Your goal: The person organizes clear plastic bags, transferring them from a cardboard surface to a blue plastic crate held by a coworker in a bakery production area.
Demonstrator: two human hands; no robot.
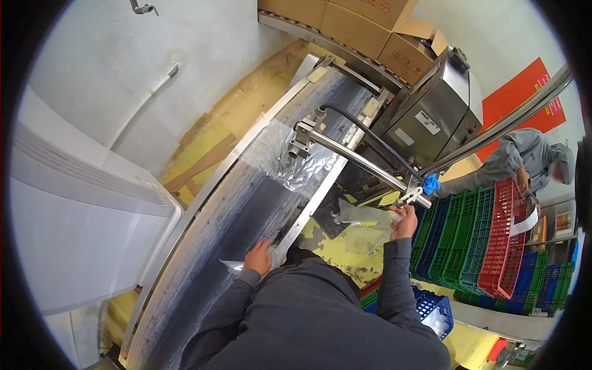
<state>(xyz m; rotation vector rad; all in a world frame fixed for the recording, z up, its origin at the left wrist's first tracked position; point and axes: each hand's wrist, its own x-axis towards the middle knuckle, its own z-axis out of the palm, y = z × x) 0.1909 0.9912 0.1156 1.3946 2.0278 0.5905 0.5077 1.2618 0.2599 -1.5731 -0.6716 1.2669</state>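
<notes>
My left hand (258, 258) is low over the belt conveyor (240, 217), near its inner metal rail. Clear plastic film (231, 265) shows on both sides of that hand, and the fingers appear closed on it. Out to the right, my right hand (404, 223) grips a clear plastic bag (370, 224) that hangs above the floor. Another clear plastic bag (296, 171) lies flat on the belt, beneath an inkjet print head (299, 147) on a metal arm.
A steel printer cabinet (425, 111) stands beyond the belt. Stacked plastic crates (467, 240) rise at right, where a co-worker (522, 152) holds a red crate (502, 240). Cardboard boxes (354, 30) sit on a roller conveyor (319, 34). A white housing (88, 199) borders the left.
</notes>
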